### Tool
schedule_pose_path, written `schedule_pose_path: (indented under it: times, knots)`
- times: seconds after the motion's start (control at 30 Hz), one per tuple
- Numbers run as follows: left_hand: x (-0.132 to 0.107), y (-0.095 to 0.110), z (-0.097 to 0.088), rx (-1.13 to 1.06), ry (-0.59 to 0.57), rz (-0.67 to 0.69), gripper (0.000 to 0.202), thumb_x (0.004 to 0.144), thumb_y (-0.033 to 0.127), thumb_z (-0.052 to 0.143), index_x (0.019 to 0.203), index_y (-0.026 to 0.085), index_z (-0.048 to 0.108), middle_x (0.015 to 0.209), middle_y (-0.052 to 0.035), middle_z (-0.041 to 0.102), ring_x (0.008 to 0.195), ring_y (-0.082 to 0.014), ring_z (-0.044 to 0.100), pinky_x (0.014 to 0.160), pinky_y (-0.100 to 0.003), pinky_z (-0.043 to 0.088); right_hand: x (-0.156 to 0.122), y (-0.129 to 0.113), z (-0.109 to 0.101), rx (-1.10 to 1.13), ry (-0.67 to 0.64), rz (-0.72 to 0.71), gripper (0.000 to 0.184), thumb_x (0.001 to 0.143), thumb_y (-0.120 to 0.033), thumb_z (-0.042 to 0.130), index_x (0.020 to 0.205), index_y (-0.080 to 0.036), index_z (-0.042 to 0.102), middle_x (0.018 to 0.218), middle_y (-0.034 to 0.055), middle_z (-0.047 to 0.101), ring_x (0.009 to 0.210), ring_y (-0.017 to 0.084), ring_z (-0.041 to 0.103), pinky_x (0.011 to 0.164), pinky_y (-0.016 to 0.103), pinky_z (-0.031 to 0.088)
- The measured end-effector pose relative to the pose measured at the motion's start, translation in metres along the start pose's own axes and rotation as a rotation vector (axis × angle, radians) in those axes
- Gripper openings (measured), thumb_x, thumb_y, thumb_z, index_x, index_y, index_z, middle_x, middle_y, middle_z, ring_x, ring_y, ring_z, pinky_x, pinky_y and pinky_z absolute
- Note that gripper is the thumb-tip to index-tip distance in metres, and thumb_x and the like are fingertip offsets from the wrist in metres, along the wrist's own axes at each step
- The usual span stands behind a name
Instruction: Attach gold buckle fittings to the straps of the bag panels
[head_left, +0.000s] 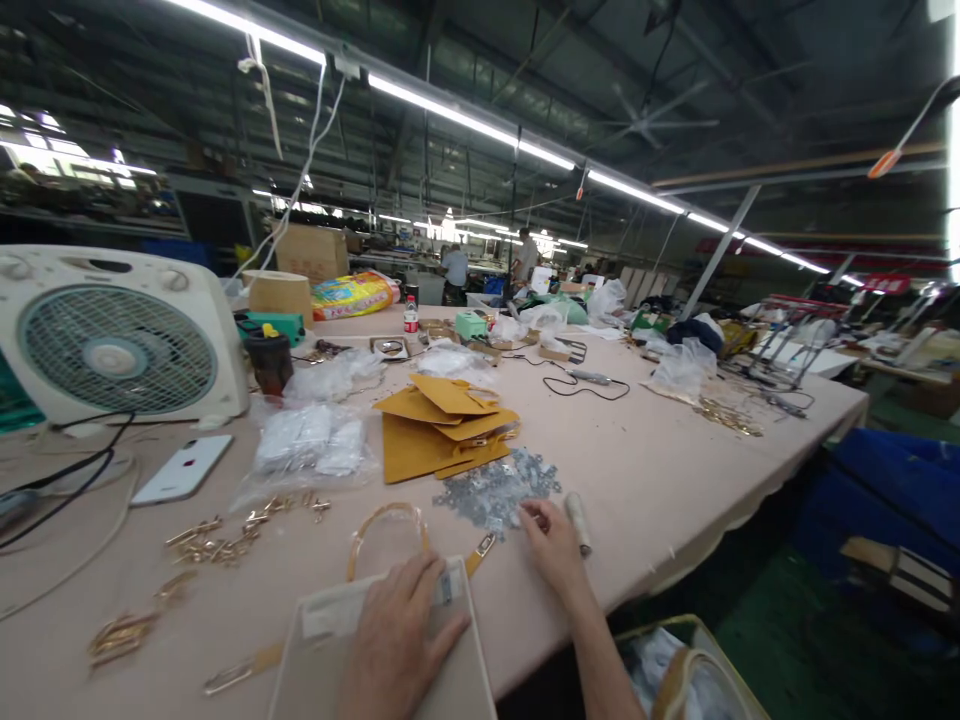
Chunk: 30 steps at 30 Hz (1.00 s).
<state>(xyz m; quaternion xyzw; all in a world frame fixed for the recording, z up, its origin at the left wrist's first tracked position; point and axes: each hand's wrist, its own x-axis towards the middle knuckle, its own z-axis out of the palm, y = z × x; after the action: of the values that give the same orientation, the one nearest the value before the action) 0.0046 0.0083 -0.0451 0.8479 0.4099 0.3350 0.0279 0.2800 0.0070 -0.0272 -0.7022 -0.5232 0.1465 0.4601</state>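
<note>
My left hand (397, 630) lies with fingers stretched out on a cream-coloured bag (315, 640) at the table's front edge. A tan handle (369, 522) loops up behind the bag, and a tan strap with a metal buckle (480, 553) sticks out at its right. Another strap end with gold hardware (236, 675) shows at its left. My right hand (553, 540) is at the near edge of a pile of small silvery metal pieces (499, 490), thumb and fingertips pinched together; what they hold is too small to make out. Beside it lies a pale roll (577, 522).
Mustard-coloured leather pieces (420, 440) are stacked behind the metal pile. Gold fittings (214, 540), a phone (184, 468), a plastic bag of white items (307, 440) and a box fan (120, 340) stand left. A corded tool (589, 377) lies farther back. An open bin (697, 640) stands below, right.
</note>
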Motion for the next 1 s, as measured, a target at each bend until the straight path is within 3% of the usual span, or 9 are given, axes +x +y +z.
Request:
schedule_pose_path:
  times: [0.1,0.2,0.37,0.5,0.6,0.67,0.8,0.9,1.0]
  knots:
    - [0.001,0.001,-0.002,-0.038,-0.017,-0.016,0.051,0.083,0.037,0.081,0.13,0.025,0.063,0.133,-0.0094,0.069,0.115,-0.0328,0.067,0.096,-0.047,0.054,0.024,0.007,-0.016,-0.147,-0.142,-0.018,0.027,0.087,-0.037,0.065,0.101,-0.018,0.078,0.1,0.0089,0.077,0.09,0.024,0.07,0.087,0.035,0.054]
    - [0.001,0.007,-0.01,-0.076,-0.052,-0.064,0.053,0.081,0.036,0.084,0.129,0.025,0.064,0.134,-0.0102,0.068,0.118,-0.034,0.065,0.098,-0.05,0.053,0.035,0.006,-0.018,-0.193,-0.248,-0.004,0.021,0.075,-0.031,0.074,0.093,-0.02,0.08,0.095,0.0066,0.079,0.09,0.025,0.071,0.088,0.035,0.053]
    - [-0.001,0.018,-0.022,-0.222,-0.048,-0.114,0.065,0.077,0.034,0.088,0.134,0.024,0.06,0.137,-0.0114,0.066,0.126,-0.0338,0.061,0.105,-0.052,0.05,0.042,0.014,-0.012,-0.242,-0.388,0.066,0.029,0.072,-0.038,0.069,0.091,-0.018,0.077,0.087,0.0107,0.079,0.082,0.028,0.072,0.081,0.038,0.053]
    - [-0.008,0.013,-0.031,-0.298,0.169,-0.17,0.057,0.084,0.027,0.08,0.136,0.023,0.058,0.14,-0.0106,0.063,0.13,-0.0281,0.058,0.111,-0.047,0.048,0.051,0.039,-0.007,-0.24,-0.362,0.095,0.047,0.067,-0.054,0.069,0.096,-0.018,0.075,0.091,0.0116,0.079,0.084,0.031,0.074,0.082,0.04,0.055]
    - [-0.016,0.002,-0.053,-0.239,0.284,-0.221,0.047,0.088,0.02,0.071,0.134,0.022,0.06,0.138,-0.0106,0.065,0.129,-0.0275,0.058,0.113,-0.048,0.046,0.054,0.053,-0.006,-0.213,-0.36,0.127,0.05,0.061,-0.059,0.071,0.091,-0.019,0.074,0.089,0.0131,0.08,0.085,0.035,0.075,0.084,0.044,0.056]
    - [-0.024,-0.01,-0.072,-0.187,0.284,-0.259,0.047,0.085,0.018,0.072,0.131,0.022,0.062,0.138,-0.0103,0.065,0.13,-0.0293,0.056,0.115,-0.05,0.044,0.055,0.056,-0.008,-0.197,-0.363,0.164,0.051,0.058,-0.06,0.073,0.089,-0.02,0.073,0.089,0.0135,0.08,0.087,0.036,0.075,0.084,0.045,0.056]
    - [-0.047,-0.035,-0.098,-0.198,0.166,-0.339,0.044,0.078,0.015,0.079,0.12,0.022,0.069,0.131,-0.0093,0.069,0.127,-0.0306,0.058,0.113,-0.052,0.046,0.055,0.052,-0.012,-0.14,-0.373,0.255,0.056,0.057,-0.059,0.076,0.098,-0.021,0.074,0.09,0.0124,0.081,0.083,0.035,0.075,0.073,0.043,0.057]
    - [-0.067,-0.039,-0.099,-0.271,0.145,-0.398,0.037,0.081,0.016,0.08,0.116,0.021,0.072,0.126,-0.0087,0.071,0.123,-0.0282,0.061,0.111,-0.049,0.05,0.052,0.044,-0.012,-0.084,-0.314,0.315,0.053,0.058,-0.055,0.077,0.099,-0.021,0.075,0.083,0.0119,0.079,0.067,0.032,0.072,0.059,0.041,0.055]
    - [-0.082,-0.028,-0.094,-0.279,0.162,-0.457,0.041,0.082,0.021,0.081,0.122,0.023,0.07,0.132,-0.009,0.07,0.127,-0.0286,0.06,0.113,-0.05,0.049,0.047,0.038,-0.008,-0.037,-0.222,0.371,0.049,0.062,-0.051,0.077,0.099,-0.02,0.075,0.077,0.0116,0.076,0.06,0.027,0.068,0.05,0.036,0.052]
